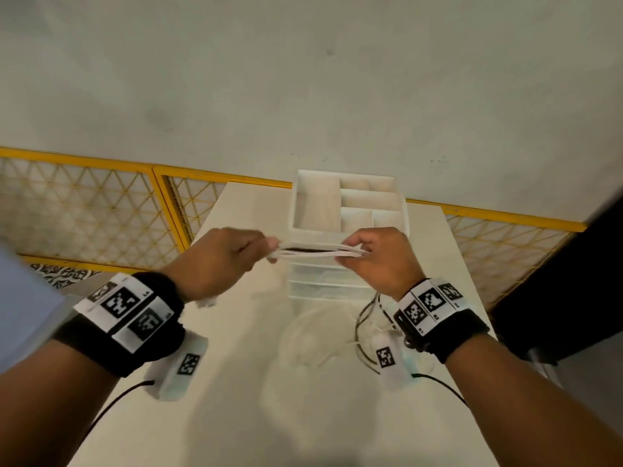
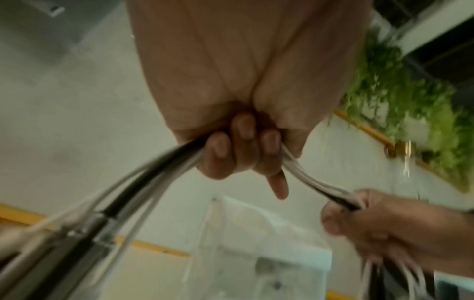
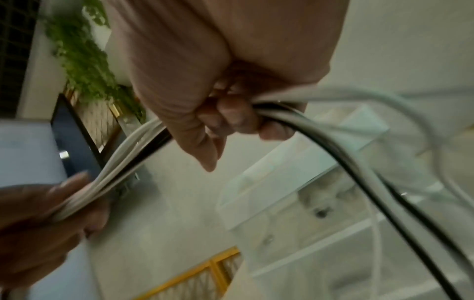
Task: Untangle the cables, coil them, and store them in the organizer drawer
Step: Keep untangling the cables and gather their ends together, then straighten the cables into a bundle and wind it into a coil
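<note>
A bundle of white cables with one black cable [image 1: 317, 253] is stretched level between my two hands, above the table and in front of the organizer [image 1: 349, 230]. My left hand [image 1: 229, 257] grips its left end, fingers curled round the strands [image 2: 305, 178]. My right hand [image 1: 371, 256] grips the right end [image 3: 138, 154]. From the right hand, black and white strands [image 3: 359, 172] hang down toward the table. The white organizer has a divided top tray [image 1: 317, 203] and clear drawers [image 1: 323, 281] below, which appear pushed in.
More loose cable [image 1: 365, 335] lies on the white table [image 1: 236, 399] below my right wrist. A yellow mesh fence [image 1: 84, 203] runs behind the table. A dark object [image 1: 573, 281] stands at the right, and green plants [image 2: 410, 101] show in the left wrist view.
</note>
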A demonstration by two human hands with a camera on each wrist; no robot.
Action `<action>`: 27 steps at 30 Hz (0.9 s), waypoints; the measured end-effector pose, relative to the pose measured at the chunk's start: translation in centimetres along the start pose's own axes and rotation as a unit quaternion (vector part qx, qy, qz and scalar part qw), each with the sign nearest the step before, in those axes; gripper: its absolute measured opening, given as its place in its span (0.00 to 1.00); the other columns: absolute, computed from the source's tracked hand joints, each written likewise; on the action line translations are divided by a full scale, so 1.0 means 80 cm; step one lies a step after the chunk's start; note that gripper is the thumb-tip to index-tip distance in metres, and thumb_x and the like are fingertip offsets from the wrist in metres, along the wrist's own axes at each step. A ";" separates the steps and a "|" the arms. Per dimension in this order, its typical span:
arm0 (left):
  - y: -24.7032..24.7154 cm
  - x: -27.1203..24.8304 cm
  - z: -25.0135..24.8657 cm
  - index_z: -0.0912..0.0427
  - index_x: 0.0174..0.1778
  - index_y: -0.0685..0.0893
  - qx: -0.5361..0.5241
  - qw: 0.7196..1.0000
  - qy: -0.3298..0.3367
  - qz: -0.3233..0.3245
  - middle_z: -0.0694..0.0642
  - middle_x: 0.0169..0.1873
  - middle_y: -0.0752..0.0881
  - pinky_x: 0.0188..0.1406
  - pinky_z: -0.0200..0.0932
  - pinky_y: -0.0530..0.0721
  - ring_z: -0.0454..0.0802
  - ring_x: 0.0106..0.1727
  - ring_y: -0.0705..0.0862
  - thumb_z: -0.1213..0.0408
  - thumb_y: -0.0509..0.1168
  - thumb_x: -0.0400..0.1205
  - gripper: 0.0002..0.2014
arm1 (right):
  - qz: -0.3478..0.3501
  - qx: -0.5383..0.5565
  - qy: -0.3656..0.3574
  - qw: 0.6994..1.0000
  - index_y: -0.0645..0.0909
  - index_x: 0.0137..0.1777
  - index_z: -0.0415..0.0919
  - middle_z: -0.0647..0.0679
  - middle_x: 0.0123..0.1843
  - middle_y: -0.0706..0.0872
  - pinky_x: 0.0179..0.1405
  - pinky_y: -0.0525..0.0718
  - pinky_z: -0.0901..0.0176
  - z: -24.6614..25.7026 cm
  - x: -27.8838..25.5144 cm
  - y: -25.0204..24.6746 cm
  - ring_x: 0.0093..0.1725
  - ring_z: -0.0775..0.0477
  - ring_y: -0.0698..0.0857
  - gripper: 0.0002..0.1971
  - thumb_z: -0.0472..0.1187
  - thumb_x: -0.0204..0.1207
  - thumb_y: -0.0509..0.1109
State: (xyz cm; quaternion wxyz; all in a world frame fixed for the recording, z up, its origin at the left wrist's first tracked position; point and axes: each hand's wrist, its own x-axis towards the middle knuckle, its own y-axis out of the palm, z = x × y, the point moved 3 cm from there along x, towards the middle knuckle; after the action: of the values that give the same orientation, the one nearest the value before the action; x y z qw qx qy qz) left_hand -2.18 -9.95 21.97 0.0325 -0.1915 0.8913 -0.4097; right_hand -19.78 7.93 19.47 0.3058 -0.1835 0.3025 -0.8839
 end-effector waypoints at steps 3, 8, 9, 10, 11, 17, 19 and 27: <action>0.012 -0.014 0.041 0.44 0.48 0.91 0.116 0.989 -0.053 0.073 0.55 0.31 0.86 0.39 0.42 0.80 0.46 0.34 0.84 0.39 0.54 0.83 0.22 | -0.070 -0.037 0.038 0.996 0.90 0.35 0.51 0.59 0.25 0.79 0.33 0.72 0.65 -0.020 0.005 -0.024 0.29 0.58 0.77 0.06 0.44 0.65 0.85; 0.036 -0.023 0.081 0.45 0.54 0.90 0.144 0.964 -0.146 0.168 0.53 0.34 0.85 0.38 0.35 0.75 0.46 0.36 0.80 0.42 0.58 0.86 0.18 | -0.121 -0.033 0.054 0.991 0.88 0.34 0.49 0.54 0.24 0.79 0.35 0.73 0.60 -0.034 0.006 -0.053 0.28 0.53 0.76 0.06 0.43 0.63 0.83; 0.041 -0.024 0.086 0.46 0.53 0.89 0.146 0.958 -0.159 0.189 0.52 0.31 0.81 0.32 0.33 0.72 0.46 0.32 0.77 0.42 0.55 0.86 0.19 | -0.111 -0.032 0.042 0.992 0.86 0.33 0.48 0.52 0.23 0.80 0.34 0.73 0.60 -0.032 0.004 -0.056 0.27 0.52 0.75 0.07 0.42 0.63 0.83; 0.044 -0.027 0.089 0.47 0.49 0.87 0.140 0.952 -0.170 0.212 0.51 0.30 0.79 0.31 0.34 0.71 0.46 0.30 0.75 0.38 0.52 0.85 0.22 | -0.091 -0.024 0.029 0.995 0.84 0.33 0.47 0.50 0.23 0.80 0.33 0.72 0.61 -0.027 0.002 -0.057 0.25 0.52 0.74 0.08 0.40 0.64 0.82; 0.047 -0.028 0.093 0.48 0.44 0.84 0.125 0.949 -0.177 0.229 0.51 0.30 0.78 0.34 0.36 0.72 0.47 0.31 0.75 0.33 0.49 0.81 0.26 | -0.068 -0.009 0.016 0.998 0.82 0.33 0.46 0.46 0.23 0.81 0.31 0.72 0.61 -0.021 -0.001 -0.057 0.24 0.53 0.72 0.09 0.38 0.65 0.81; 0.052 -0.017 0.057 0.47 0.72 0.76 -0.062 0.963 -0.114 0.237 0.41 0.56 0.88 0.70 0.44 0.74 0.40 0.63 0.83 0.09 0.42 0.53 0.60 | 0.022 0.070 -0.049 0.996 0.75 0.34 0.45 0.55 0.22 0.79 0.23 0.68 0.69 0.022 -0.011 -0.040 0.20 0.60 0.70 0.15 0.30 0.66 0.79; 0.053 -0.005 0.008 0.43 0.75 0.74 -0.174 0.960 -0.058 0.211 0.43 0.61 0.89 0.76 0.47 0.72 0.37 0.69 0.82 0.13 0.51 0.59 0.53 | 0.047 0.077 -0.067 0.994 0.74 0.36 0.44 0.55 0.22 0.78 0.23 0.69 0.65 0.038 -0.013 -0.027 0.19 0.60 0.70 0.14 0.28 0.66 0.77; 0.044 0.036 -0.091 0.56 0.37 0.87 -0.263 0.964 -0.035 0.000 0.42 0.15 0.71 0.21 0.35 0.67 0.39 0.16 0.67 0.50 0.67 0.83 0.15 | 0.013 0.110 -0.090 0.990 0.82 0.37 0.43 0.57 0.29 0.84 0.31 0.78 0.63 0.046 -0.010 -0.040 0.27 0.58 0.80 0.10 0.31 0.66 0.81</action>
State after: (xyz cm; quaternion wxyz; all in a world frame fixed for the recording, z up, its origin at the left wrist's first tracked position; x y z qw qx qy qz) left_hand -7.48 -3.70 24.46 0.0121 -0.2074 0.9660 -0.1537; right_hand -18.67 8.92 24.19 0.3615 -0.2237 0.1771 -0.8876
